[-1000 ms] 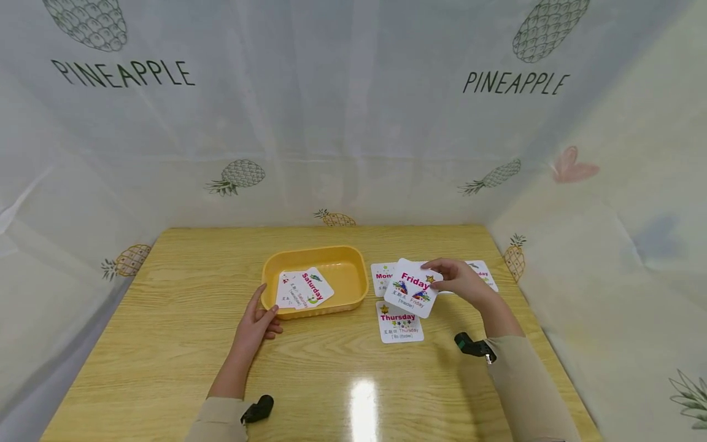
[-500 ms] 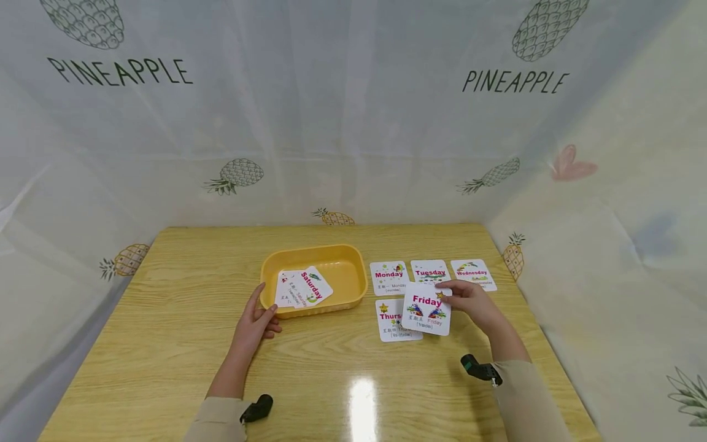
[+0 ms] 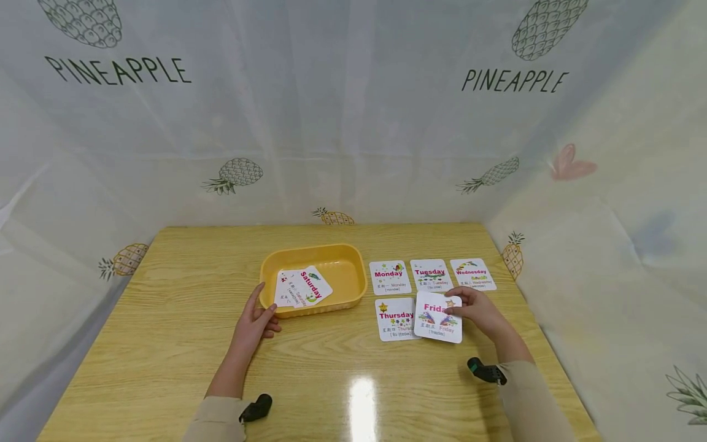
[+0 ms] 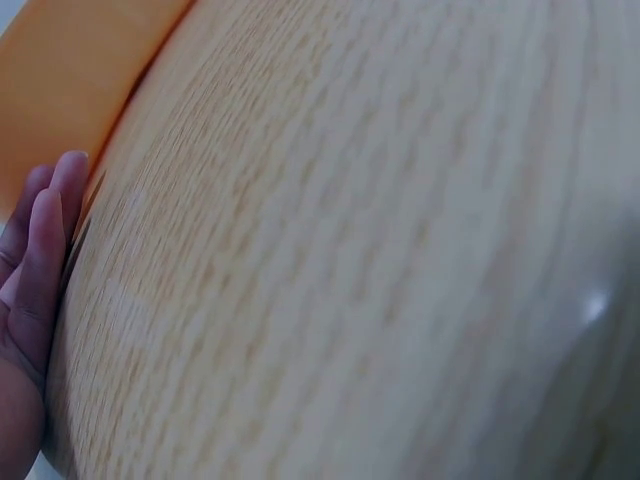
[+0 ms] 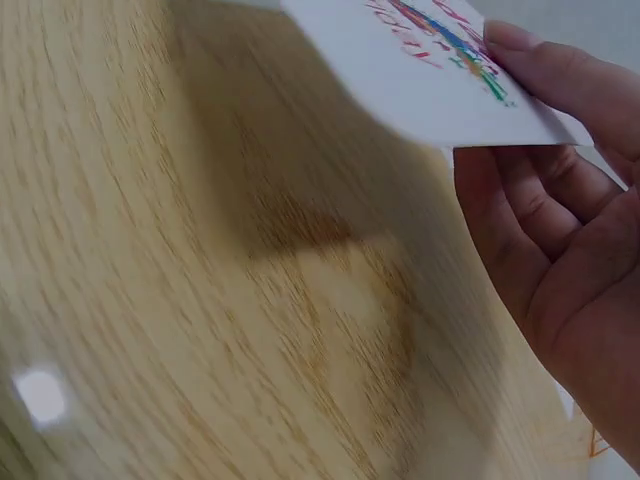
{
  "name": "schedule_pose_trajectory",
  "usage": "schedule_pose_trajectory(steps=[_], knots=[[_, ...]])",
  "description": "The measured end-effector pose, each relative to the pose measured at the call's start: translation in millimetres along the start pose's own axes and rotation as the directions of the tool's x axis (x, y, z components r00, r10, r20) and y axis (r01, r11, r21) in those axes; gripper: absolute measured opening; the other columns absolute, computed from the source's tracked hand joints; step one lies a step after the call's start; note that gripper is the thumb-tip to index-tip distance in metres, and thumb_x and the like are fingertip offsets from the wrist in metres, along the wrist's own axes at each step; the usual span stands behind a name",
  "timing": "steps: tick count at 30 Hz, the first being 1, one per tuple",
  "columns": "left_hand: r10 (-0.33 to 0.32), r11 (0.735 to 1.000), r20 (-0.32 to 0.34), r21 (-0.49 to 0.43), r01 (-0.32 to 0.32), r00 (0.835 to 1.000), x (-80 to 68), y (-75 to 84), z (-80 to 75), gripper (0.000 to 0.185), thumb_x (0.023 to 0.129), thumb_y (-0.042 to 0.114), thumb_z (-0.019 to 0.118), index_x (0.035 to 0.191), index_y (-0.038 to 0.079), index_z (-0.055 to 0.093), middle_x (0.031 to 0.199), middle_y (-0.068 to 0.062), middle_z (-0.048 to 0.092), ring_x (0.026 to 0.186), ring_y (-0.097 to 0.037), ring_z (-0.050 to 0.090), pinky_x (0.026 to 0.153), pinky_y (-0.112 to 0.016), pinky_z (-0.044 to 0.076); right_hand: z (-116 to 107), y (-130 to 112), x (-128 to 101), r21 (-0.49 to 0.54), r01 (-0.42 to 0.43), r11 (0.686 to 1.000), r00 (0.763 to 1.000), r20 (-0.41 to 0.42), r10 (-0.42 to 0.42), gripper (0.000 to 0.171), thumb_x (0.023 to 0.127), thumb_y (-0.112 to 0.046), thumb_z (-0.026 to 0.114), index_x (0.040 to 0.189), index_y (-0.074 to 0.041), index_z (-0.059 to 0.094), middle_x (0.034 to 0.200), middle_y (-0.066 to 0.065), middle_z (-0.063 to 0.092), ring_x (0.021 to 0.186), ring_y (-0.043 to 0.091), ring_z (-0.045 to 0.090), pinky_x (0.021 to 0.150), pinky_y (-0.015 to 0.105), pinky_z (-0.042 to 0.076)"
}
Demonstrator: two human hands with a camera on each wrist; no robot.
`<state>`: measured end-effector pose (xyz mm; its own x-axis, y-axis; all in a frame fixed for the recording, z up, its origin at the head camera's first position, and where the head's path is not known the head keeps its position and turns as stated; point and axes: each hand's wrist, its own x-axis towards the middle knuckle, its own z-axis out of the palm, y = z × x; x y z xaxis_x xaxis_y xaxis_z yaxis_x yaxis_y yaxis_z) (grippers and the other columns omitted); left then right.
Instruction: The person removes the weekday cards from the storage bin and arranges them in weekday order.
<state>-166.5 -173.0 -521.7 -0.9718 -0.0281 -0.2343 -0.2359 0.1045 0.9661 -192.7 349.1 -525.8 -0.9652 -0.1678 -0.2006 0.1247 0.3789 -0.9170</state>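
Friday card [image 3: 438,317] is pinched at its right edge by the right hand's [image 3: 479,310] fingers [image 3: 455,302]; it has moved nearer and rightward, now beside the Thursday card [image 3: 396,318].

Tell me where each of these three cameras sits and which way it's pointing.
Head: worn high, looks forward and down at the table; both hands and sleeves show.
Left wrist: low by the left hand, facing tabletop and yellow tray.
Right wrist: under the right hand, looking up at the Friday card.
Shared: head and right wrist both show that card.
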Motion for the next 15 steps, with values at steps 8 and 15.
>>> schedule_pose_trajectory(steps=[8, 15], knots=[[-0.006, 1.000, -0.001, -0.011, 0.006, 1.000, 1.2, -2.2, -0.9, 0.068, 0.100, 0.018, 0.058, 0.156, 0.028, 0.022, 0.089, -0.025, 0.064, 0.072, -0.031, 0.069, 0.061, -0.035, 0.057, -17.0, 8.1, 8.9, -0.076, -0.011, 0.997, 0.997, 0.080, 0.017, 0.040, 0.087, -0.010, 0.075, 0.121, 0.004, 0.059, 0.078, 0.008, 0.052, 0.068, 0.016, 0.047, 0.061, 0.029, 0.043], [-0.026, 0.999, -0.004, -0.039, 0.026, 1.000, 13.2, -18.1, -3.3, 0.069, 0.099, 0.018, 0.059, 0.155, 0.033, 0.022, 0.089, -0.024, 0.064, 0.070, -0.029, 0.069, 0.059, -0.034, 0.056, -19.4, 6.5, 18.5, -0.212, 0.018, 0.977, 0.997, 0.075, -0.002, 0.037, 0.085, -0.012, 0.076, 0.117, 0.001, 0.063, 0.106, 0.017, 0.060, 0.083, 0.020, 0.051, 0.072, 0.032, 0.046]])
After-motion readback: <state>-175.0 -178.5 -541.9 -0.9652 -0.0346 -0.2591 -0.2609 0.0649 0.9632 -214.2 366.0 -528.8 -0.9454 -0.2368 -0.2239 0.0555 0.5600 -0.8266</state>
